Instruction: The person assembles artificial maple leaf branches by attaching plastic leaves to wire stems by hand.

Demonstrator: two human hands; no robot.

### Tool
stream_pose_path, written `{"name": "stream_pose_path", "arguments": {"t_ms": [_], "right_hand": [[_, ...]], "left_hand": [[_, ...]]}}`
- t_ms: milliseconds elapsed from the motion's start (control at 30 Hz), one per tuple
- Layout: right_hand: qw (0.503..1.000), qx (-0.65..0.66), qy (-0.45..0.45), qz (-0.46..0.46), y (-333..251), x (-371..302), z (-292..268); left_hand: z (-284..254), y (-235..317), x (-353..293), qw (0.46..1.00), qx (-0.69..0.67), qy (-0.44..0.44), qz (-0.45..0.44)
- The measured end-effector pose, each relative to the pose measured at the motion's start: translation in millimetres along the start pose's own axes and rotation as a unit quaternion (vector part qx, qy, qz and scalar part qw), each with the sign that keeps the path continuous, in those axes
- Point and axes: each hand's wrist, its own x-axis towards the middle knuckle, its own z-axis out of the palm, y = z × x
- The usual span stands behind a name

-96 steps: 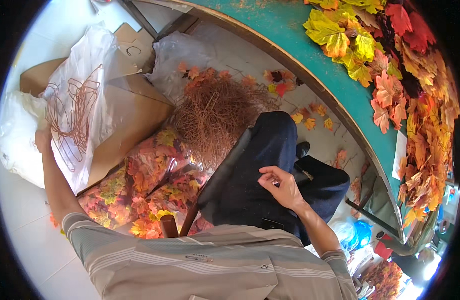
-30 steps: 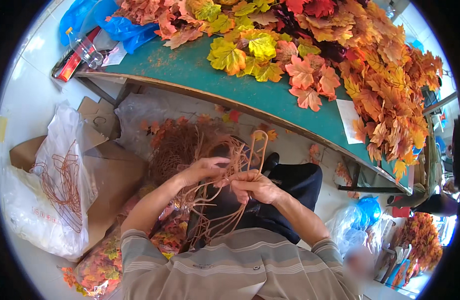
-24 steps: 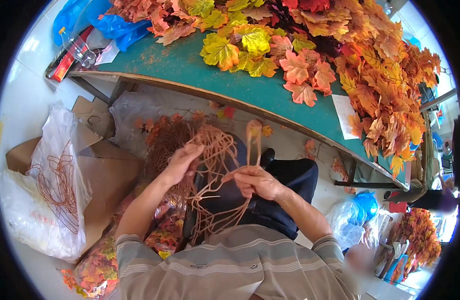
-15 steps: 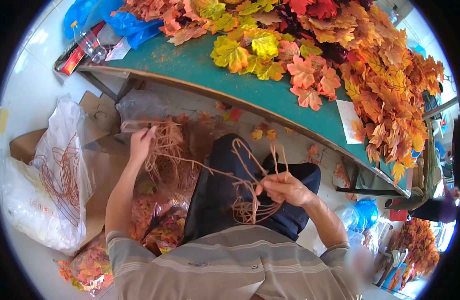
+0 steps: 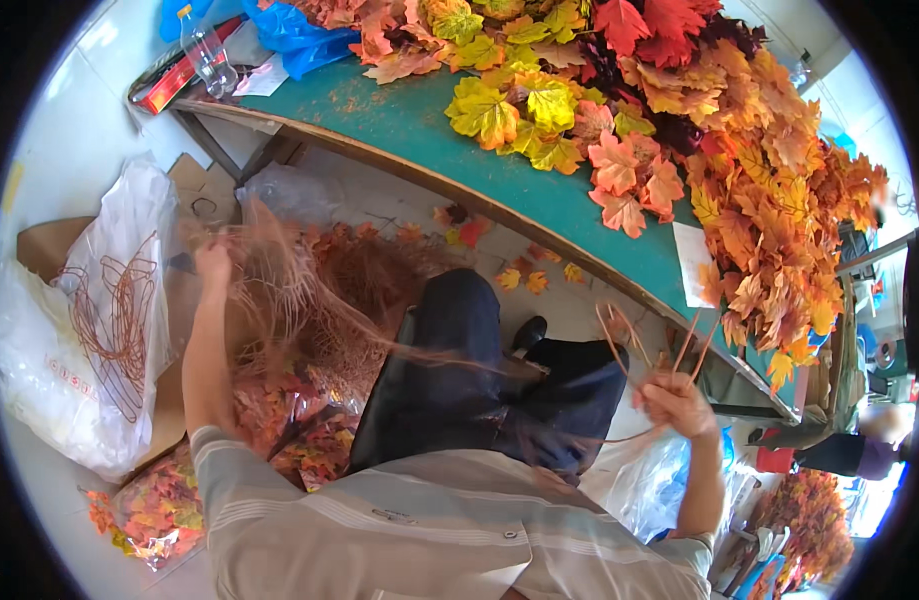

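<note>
My left hand (image 5: 214,262) is out to the left, blurred, closed on a bundle of thin brown vine strands (image 5: 297,285). The bundle fans out to the right over a brown tangled heap (image 5: 369,265) beside my knee. On the right, my right hand (image 5: 674,402) is closed round brown strands whose stiff loops (image 5: 619,335) stick up past the fingers. Blurred strands stretch across my lap between the hands. Whether they join both bunches I cannot tell.
A green-topped table (image 5: 379,125) runs across the front, piled with orange, red and yellow artificial leaves (image 5: 759,200). At left, coiled brown strands (image 5: 114,335) lie on a white plastic bag (image 5: 79,400). Bagged leaves (image 5: 164,505) sit by my left side; clear plastic (image 5: 639,485) lies at right.
My hands have moved apart, the left farther left and the right farther right. The loops that hung over my lap have gone right with my right hand, and the strands between are drawn out.
</note>
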Motion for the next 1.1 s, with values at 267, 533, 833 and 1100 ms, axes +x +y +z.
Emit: {"name": "stream_pose_path", "arguments": {"t_ms": [267,533,833,1100], "right_hand": [[0.987,0.107,0.018,-0.115,-2,25,25],[0.967,-0.032,-0.076,-0.240,-51,100,142],[0.948,-0.005,-0.074,-0.308,-42,174,226],[0.944,0.059,0.024,-0.323,-49,193,247]], "left_hand": [[32,111,-79,0.899,-0.337,-0.154,-0.234],[41,213,-163,0.821,-0.434,-0.304,-0.215],[71,300,-231,0.739,-0.522,-0.393,-0.164],[100,311,-275,0.704,-0.542,-0.430,-0.160]]}}
